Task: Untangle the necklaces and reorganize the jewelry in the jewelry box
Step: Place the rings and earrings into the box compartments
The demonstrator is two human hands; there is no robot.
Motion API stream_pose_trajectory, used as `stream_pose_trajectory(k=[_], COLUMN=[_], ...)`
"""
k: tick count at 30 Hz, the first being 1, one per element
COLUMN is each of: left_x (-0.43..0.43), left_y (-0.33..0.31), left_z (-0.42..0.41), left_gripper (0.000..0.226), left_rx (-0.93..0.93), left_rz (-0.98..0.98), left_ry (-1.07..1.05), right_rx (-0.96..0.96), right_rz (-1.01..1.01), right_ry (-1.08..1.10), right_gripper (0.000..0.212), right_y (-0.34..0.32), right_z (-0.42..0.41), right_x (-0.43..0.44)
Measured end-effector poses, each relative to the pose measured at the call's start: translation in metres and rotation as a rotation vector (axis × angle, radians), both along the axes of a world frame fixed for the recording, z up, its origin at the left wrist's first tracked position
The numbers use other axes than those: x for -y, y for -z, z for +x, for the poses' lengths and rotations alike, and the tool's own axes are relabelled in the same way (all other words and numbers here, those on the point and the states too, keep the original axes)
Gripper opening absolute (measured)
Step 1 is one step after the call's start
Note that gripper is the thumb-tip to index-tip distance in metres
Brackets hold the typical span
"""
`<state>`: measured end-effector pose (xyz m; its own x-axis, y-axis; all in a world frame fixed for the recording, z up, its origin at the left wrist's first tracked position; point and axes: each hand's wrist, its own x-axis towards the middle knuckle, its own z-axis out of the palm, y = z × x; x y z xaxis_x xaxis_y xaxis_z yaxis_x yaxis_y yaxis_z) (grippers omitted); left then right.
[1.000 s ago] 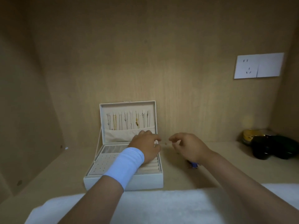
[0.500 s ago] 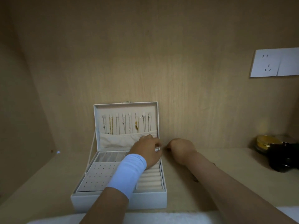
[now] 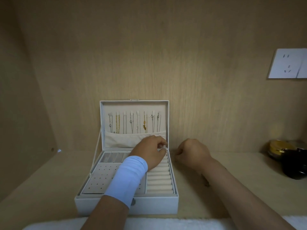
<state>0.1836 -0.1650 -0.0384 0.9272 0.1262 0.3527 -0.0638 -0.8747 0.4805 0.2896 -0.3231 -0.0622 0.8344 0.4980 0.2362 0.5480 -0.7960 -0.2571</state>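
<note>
— Left hand [image 3: 149, 153] first: where is it?
— It is over the back right corner of the jewelry box [image 3: 157, 205], above the ring rolls [image 3: 159, 181]. The fingers are curled and their tips come together at something small and pale. If it is a chain, I cannot tell.
— And your right hand [image 3: 192, 152]?
— It is down at the worktop [image 3: 249, 165], just beside that same corner, near my left hand but apart from it. Its fingers are curled under, so what they pinch, if anything, is hidden from me.
— Where are the necklaces [image 3: 117, 123]?
— They hang in a row inside the upright lid [image 3: 134, 107], gold ones and silver ones, with their lower ends in the cloth pocket [image 3: 123, 140]. Under my wrist, which has a pale blue wristband [image 3: 127, 178], is the panel with small holes [image 3: 99, 178].
— What is around the box?
— Dark containers [image 3: 294, 165] stand far right on the worktop, one of them with a yellow top, and a white socket [image 3: 289, 65] is on the wooden wall.
</note>
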Motion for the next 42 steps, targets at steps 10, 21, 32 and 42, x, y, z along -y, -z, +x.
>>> stream_pose_trajectory(k=[10,21,32,42], left_x=[-0.001,0.004,-0.012,-0.036], left_y=[0.003,-0.013,-0.044,-0.02], left_z=[0.003,-0.004,-0.045,-0.078], left_gripper=[0.018,0.019,0.005,0.004], left_rx=[-0.02,-0.006,-0.018,-0.044], left_rz=[0.03,-0.208,-0.563,-0.286], left_ry=[0.005,-0.056,-0.015,-0.126], right_rx=[-0.076,-0.068,-0.101,-0.253], right_rz=[-0.11,0.261,0.533,0.486], right_ry=[-0.189,-0.195,-0.417,-0.506], right_gripper=[0.03,0.007,0.011,0.009], right_y=[0.002,-0.041,-0.069,-0.048], right_z=[-0.009,-0.017,-0.06,-0.076], right_x=[-0.005,0.006,-0.016,-0.037])
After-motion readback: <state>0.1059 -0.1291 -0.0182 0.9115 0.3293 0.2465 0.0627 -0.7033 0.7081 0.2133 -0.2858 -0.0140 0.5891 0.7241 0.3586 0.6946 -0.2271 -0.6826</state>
